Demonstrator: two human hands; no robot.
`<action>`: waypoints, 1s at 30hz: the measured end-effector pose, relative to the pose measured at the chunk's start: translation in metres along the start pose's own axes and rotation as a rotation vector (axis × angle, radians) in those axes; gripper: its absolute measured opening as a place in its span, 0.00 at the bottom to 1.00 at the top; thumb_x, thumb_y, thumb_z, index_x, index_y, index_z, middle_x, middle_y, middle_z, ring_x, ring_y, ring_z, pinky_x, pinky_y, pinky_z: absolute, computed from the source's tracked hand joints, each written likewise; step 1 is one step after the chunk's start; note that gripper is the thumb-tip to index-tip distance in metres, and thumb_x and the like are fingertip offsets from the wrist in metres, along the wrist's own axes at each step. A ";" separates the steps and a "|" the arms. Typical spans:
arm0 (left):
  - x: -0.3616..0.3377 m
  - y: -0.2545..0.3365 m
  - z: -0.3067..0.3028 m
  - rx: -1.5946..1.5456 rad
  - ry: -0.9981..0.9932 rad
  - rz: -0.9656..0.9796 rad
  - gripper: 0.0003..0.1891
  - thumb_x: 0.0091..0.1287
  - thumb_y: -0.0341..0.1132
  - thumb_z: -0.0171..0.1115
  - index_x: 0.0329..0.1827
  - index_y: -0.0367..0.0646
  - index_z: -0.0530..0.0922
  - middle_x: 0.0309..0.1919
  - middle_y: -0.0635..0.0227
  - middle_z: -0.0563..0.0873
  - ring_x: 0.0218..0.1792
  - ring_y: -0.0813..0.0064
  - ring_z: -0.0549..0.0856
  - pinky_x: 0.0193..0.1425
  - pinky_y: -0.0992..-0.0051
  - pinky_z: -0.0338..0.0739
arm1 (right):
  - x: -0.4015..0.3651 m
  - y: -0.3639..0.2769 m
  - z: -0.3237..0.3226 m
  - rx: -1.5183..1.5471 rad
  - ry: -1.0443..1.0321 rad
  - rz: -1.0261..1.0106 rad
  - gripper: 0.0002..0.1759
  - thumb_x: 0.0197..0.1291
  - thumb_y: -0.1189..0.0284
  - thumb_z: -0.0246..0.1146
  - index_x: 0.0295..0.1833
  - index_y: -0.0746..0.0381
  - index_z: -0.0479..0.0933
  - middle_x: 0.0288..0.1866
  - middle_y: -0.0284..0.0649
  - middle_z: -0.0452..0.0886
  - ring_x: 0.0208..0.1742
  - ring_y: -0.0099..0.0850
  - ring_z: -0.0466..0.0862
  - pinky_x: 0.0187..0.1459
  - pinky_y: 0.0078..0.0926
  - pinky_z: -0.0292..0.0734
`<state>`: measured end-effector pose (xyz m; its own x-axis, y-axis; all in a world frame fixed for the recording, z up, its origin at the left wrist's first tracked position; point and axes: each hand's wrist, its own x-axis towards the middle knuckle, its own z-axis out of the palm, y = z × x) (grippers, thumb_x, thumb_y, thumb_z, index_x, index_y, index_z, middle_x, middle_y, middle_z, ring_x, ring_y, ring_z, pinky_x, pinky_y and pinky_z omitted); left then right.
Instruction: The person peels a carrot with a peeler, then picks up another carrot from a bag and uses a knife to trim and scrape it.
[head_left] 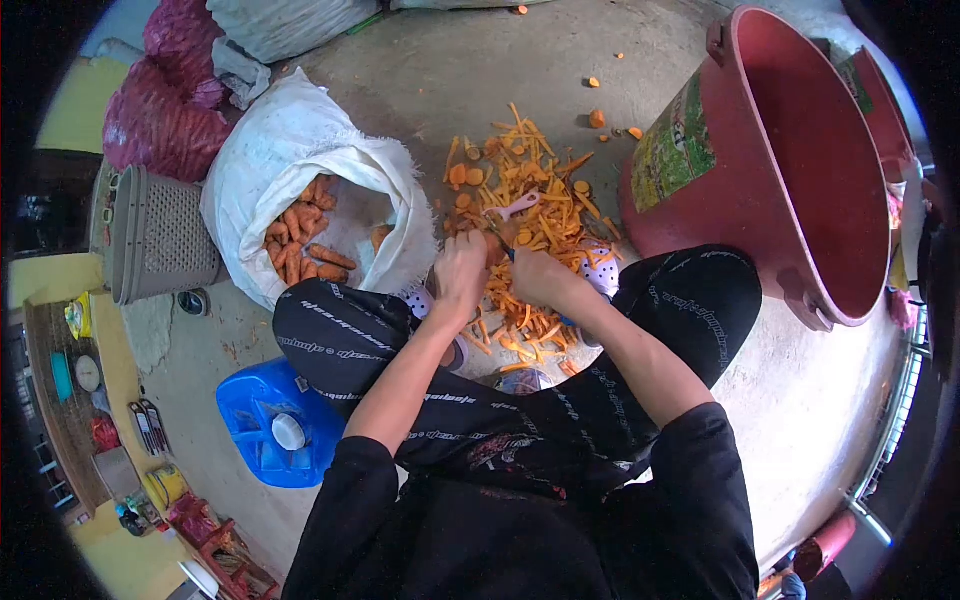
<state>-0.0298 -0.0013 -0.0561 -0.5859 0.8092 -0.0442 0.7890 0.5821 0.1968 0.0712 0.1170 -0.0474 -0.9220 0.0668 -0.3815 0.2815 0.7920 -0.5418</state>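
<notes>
My left hand [462, 272] is closed around a carrot [493, 248], whose end shows beside the fingers. My right hand [543, 278] is wrapped round the dark handle of a knife [507, 246], its tip close to that carrot. Under and beyond both hands, orange peelings and cut carrot pieces [540, 225] lie heaped on the floor between my feet. A pink peeler [514, 206] rests on the heap, just past my hands. Left of them, an open white sack [330, 150] holds whole carrots [300, 235].
A large red tub [720, 230] stands at the right, near my knee. A blue jug [262, 425] is by my left knee. A grey crate [165, 235] and red mesh sacks [155, 120] stand at the far left. Loose carrot ends [597, 119] lie on the floor ahead.
</notes>
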 end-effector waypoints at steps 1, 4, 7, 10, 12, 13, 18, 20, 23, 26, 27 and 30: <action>-0.002 0.000 0.007 0.022 0.051 0.060 0.15 0.48 0.29 0.65 0.37 0.39 0.70 0.32 0.56 0.81 0.37 0.54 0.81 0.39 0.59 0.78 | 0.001 0.003 0.001 0.001 -0.063 0.000 0.13 0.54 0.73 0.53 0.30 0.73 0.77 0.30 0.64 0.78 0.32 0.49 0.83 0.35 0.43 0.78; -0.006 0.000 0.020 0.073 0.156 0.195 0.12 0.50 0.27 0.63 0.36 0.41 0.70 0.32 0.59 0.79 0.37 0.56 0.80 0.38 0.59 0.77 | 0.007 0.000 -0.012 -0.046 -0.440 0.062 0.13 0.53 0.73 0.55 0.25 0.70 0.79 0.35 0.65 0.78 0.35 0.50 0.83 0.37 0.43 0.78; -0.008 0.001 0.020 0.074 0.119 0.179 0.12 0.50 0.28 0.62 0.37 0.41 0.70 0.32 0.59 0.79 0.37 0.57 0.80 0.38 0.59 0.77 | 0.014 0.006 -0.001 -0.038 -0.420 -0.013 0.12 0.53 0.73 0.54 0.32 0.73 0.76 0.35 0.65 0.79 0.37 0.51 0.83 0.40 0.44 0.77; -0.004 0.000 0.002 -0.006 -0.006 0.008 0.17 0.49 0.32 0.67 0.39 0.39 0.70 0.33 0.55 0.81 0.37 0.54 0.82 0.39 0.59 0.77 | -0.004 -0.013 0.007 0.244 0.044 0.220 0.14 0.56 0.74 0.52 0.40 0.77 0.71 0.31 0.63 0.79 0.38 0.52 0.83 0.40 0.45 0.77; 0.000 0.000 -0.016 -0.096 -0.156 -0.114 0.22 0.48 0.36 0.70 0.42 0.36 0.69 0.34 0.52 0.83 0.38 0.52 0.83 0.41 0.59 0.77 | -0.004 -0.017 0.015 0.179 0.073 0.208 0.16 0.58 0.74 0.49 0.47 0.76 0.62 0.29 0.63 0.79 0.34 0.54 0.83 0.37 0.49 0.78; 0.005 0.000 -0.022 -0.157 -0.182 -0.175 0.24 0.47 0.36 0.71 0.42 0.34 0.70 0.35 0.51 0.83 0.38 0.51 0.83 0.41 0.60 0.77 | -0.006 -0.020 0.015 0.175 0.128 0.215 0.16 0.58 0.74 0.49 0.47 0.75 0.61 0.28 0.63 0.79 0.33 0.54 0.83 0.35 0.49 0.78; 0.016 -0.013 -0.017 -0.483 -0.264 -0.337 0.21 0.47 0.36 0.71 0.42 0.33 0.77 0.33 0.54 0.85 0.37 0.58 0.85 0.39 0.66 0.76 | -0.009 -0.028 0.004 0.137 0.153 0.230 0.10 0.61 0.74 0.45 0.44 0.69 0.61 0.28 0.61 0.80 0.33 0.54 0.83 0.36 0.49 0.78; 0.017 -0.024 -0.008 -0.639 -0.348 -0.378 0.16 0.48 0.35 0.69 0.38 0.36 0.80 0.31 0.60 0.85 0.34 0.66 0.84 0.39 0.69 0.75 | -0.007 -0.028 0.001 0.096 0.174 0.201 0.09 0.61 0.75 0.46 0.44 0.69 0.61 0.26 0.60 0.80 0.32 0.54 0.83 0.34 0.49 0.78; 0.016 -0.031 -0.011 -0.950 -0.494 -0.492 0.13 0.48 0.35 0.68 0.35 0.39 0.81 0.28 0.68 0.84 0.32 0.75 0.82 0.39 0.73 0.74 | -0.002 -0.025 -0.002 0.104 0.177 0.184 0.09 0.60 0.75 0.46 0.43 0.69 0.61 0.27 0.60 0.79 0.31 0.55 0.82 0.33 0.50 0.77; 0.016 -0.027 -0.014 -0.928 -0.508 -0.445 0.13 0.48 0.35 0.67 0.35 0.39 0.82 0.29 0.68 0.85 0.33 0.74 0.82 0.39 0.73 0.74 | -0.001 -0.021 -0.005 0.151 0.199 0.137 0.09 0.60 0.74 0.46 0.43 0.68 0.61 0.27 0.61 0.79 0.32 0.56 0.82 0.34 0.51 0.77; 0.017 -0.027 -0.014 -0.856 -0.488 -0.398 0.13 0.48 0.36 0.67 0.35 0.40 0.82 0.30 0.66 0.86 0.33 0.72 0.83 0.40 0.72 0.75 | 0.000 -0.018 -0.003 0.158 0.213 0.118 0.09 0.60 0.74 0.47 0.43 0.68 0.61 0.27 0.61 0.79 0.32 0.56 0.82 0.34 0.51 0.77; 0.020 -0.026 -0.015 -0.496 -0.374 -0.373 0.14 0.47 0.37 0.67 0.37 0.42 0.82 0.31 0.60 0.86 0.34 0.66 0.84 0.41 0.70 0.75 | -0.001 -0.018 -0.004 0.169 0.217 0.071 0.09 0.60 0.73 0.47 0.42 0.69 0.62 0.27 0.62 0.79 0.31 0.56 0.82 0.34 0.51 0.76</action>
<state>-0.0645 -0.0014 -0.0472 -0.6269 0.5890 -0.5100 0.3203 0.7915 0.5205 0.0663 0.1054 -0.0339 -0.9288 0.2607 -0.2635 0.3706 0.6699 -0.6434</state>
